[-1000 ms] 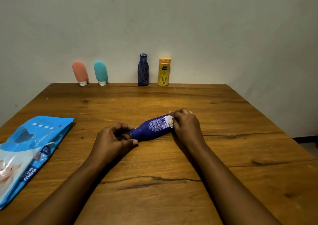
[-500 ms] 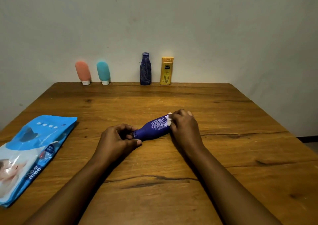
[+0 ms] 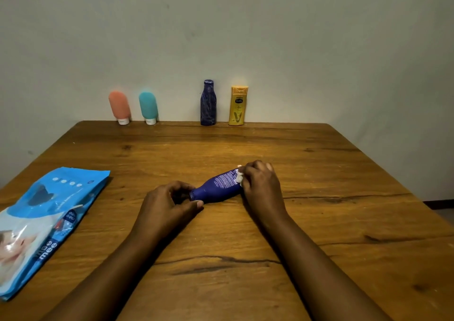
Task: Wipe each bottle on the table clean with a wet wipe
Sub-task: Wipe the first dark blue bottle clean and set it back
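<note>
A dark blue bottle lies on its side in the middle of the wooden table, cap end toward the left. My left hand grips that cap end with curled fingers. My right hand covers the bottle's far right end and holds a crumpled white wet wipe against it. Only a corner of the wipe shows past my fingers. Along the far edge, by the wall, stand a pink tube, a teal tube, a dark blue patterned bottle and a yellow bottle.
A blue pack of wet wipes lies flat at the table's left edge. A grey wall rises right behind the row of bottles. The table's right edge drops to the floor.
The bottle and both hands have stayed in place. My right hand with the wipe has slid slightly farther toward the bottle's right end.
</note>
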A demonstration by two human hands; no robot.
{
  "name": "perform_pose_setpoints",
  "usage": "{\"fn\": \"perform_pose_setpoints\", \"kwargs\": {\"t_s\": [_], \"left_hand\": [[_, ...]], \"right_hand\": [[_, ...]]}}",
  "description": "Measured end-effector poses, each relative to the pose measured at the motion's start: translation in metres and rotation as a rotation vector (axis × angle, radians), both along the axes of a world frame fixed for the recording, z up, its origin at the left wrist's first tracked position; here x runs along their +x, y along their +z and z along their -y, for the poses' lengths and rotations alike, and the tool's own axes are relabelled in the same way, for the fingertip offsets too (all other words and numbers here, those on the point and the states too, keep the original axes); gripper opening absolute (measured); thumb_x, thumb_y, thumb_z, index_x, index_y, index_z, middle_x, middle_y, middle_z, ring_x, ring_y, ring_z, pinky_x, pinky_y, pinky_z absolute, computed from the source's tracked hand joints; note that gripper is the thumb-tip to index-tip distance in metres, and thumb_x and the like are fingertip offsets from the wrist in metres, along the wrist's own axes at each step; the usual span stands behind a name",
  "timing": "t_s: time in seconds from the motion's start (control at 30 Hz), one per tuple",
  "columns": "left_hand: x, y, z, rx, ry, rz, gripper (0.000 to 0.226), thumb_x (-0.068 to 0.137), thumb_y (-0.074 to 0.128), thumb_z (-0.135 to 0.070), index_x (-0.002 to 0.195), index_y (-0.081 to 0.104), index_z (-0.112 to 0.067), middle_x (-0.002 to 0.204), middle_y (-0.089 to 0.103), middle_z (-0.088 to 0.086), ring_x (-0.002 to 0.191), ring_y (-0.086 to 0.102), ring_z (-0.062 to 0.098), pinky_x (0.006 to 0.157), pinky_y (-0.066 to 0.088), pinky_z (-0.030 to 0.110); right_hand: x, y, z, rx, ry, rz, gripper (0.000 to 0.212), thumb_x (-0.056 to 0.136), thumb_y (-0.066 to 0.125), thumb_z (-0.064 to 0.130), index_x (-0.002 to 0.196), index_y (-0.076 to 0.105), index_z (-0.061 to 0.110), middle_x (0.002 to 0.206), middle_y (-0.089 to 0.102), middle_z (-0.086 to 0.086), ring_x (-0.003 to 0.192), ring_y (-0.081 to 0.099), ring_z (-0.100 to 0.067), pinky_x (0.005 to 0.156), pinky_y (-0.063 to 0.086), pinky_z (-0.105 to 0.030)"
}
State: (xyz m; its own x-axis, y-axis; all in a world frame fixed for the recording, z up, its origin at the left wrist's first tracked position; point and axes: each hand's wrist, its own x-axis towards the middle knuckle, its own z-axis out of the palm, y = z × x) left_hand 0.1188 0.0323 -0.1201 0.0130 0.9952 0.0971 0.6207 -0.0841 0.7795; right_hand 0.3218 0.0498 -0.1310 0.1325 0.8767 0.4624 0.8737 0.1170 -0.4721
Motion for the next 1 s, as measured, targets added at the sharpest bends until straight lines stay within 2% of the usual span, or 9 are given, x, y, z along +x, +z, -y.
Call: {"fn": "perform_pose_setpoints", "kwargs": {"t_s": [0.07,0.17,0.27,0.33,0.47,0.57,0.73,0.83,1.0], "left_hand": [[0.000,0.000,0.003,0.043,0.007,-0.157,0.049,0.077,0.076,-0.048,0.121,0.064,-0.031,0.098,0.048,-0.019,0.111,0.052,0.013,0.091,0.048,0.035],[0.000,-0.004,0.003,0.058,0.013,-0.242,0.039,0.082,0.065,-0.055,0.113,0.070,-0.031,0.107,0.057,-0.011,0.110,0.041,0.013,0.091,0.038,0.036],[-0.001,-0.006,0.001,0.017,0.019,-0.108,0.020,0.078,0.075,-0.048,0.095,0.070,-0.038,0.099,0.057,-0.015,0.108,0.047,0.013,0.096,0.041,0.042],[-0.002,-0.004,0.002,0.011,0.025,0.005,0.019,0.072,0.082,-0.042,0.085,0.068,-0.041,0.097,0.063,-0.014,0.105,0.055,0.013,0.094,0.047,0.045],[-0.003,-0.001,0.006,-0.011,-0.021,0.244,0.032,0.071,0.085,-0.018,0.096,0.070,-0.030,0.095,0.073,-0.007,0.092,0.067,0.005,0.077,0.054,0.028],[-0.002,0.000,0.007,0.051,-0.045,0.235,0.039,0.072,0.084,-0.011,0.102,0.069,-0.032,0.097,0.071,-0.010,0.091,0.066,0.006,0.080,0.058,0.032],[0.000,-0.002,0.008,0.057,-0.038,0.325,0.042,0.069,0.085,-0.011,0.101,0.069,-0.034,0.092,0.069,-0.013,0.088,0.069,0.012,0.076,0.061,0.045],[-0.002,-0.004,0.006,0.079,-0.028,0.331,0.043,0.067,0.087,-0.010,0.100,0.071,-0.032,0.092,0.071,-0.014,0.088,0.070,0.009,0.077,0.061,0.044],[0.000,-0.004,0.006,0.102,-0.045,0.294,0.043,0.069,0.085,-0.005,0.102,0.069,-0.028,0.095,0.069,-0.009,0.082,0.067,0.002,0.078,0.062,0.037]], "right_hand": [[-0.001,-0.001,0.002,0.017,-0.009,0.003,0.024,0.090,0.056,0.014,0.112,0.065,0.014,0.110,0.058,0.002,0.106,0.044,-0.011,0.090,0.044,-0.028],[0.000,-0.002,0.003,0.027,-0.002,0.007,0.025,0.090,0.057,0.014,0.114,0.064,0.014,0.111,0.058,0.002,0.107,0.045,-0.012,0.090,0.044,-0.029],[0.004,-0.005,0.002,0.030,-0.017,0.033,0.024,0.088,0.058,0.013,0.112,0.065,0.015,0.108,0.058,0.002,0.104,0.047,-0.013,0.086,0.043,-0.027],[0.013,-0.005,0.000,0.030,-0.076,0.019,0.023,0.087,0.058,0.010,0.108,0.066,0.015,0.104,0.060,0.001,0.099,0.049,-0.015,0.081,0.044,-0.028],[0.029,0.010,0.007,0.115,-0.169,-0.195,0.027,0.090,0.056,0.008,0.114,0.063,0.017,0.107,0.057,0.005,0.100,0.051,-0.013,0.079,0.048,-0.025],[0.007,0.026,0.024,0.147,0.010,-0.324,0.033,0.092,0.051,0.011,0.120,0.057,0.027,0.114,0.049,0.013,0.104,0.049,-0.003,0.080,0.050,-0.021],[-0.051,0.021,0.043,0.066,0.363,0.003,0.034,0.093,0.052,0.018,0.125,0.055,0.028,0.119,0.050,0.011,0.110,0.041,-0.002,0.087,0.039,-0.018],[-0.051,0.016,0.036,0.077,0.323,0.120,0.029,0.091,0.055,0.025,0.120,0.057,0.027,0.117,0.052,0.009,0.106,0.042,-0.008,0.083,0.035,-0.021],[-0.028,0.018,0.030,0.069,0.121,0.018,0.031,0.087,0.059,0.018,0.118,0.059,0.023,0.115,0.050,0.010,0.105,0.040,-0.004,0.089,0.046,-0.026]]}}
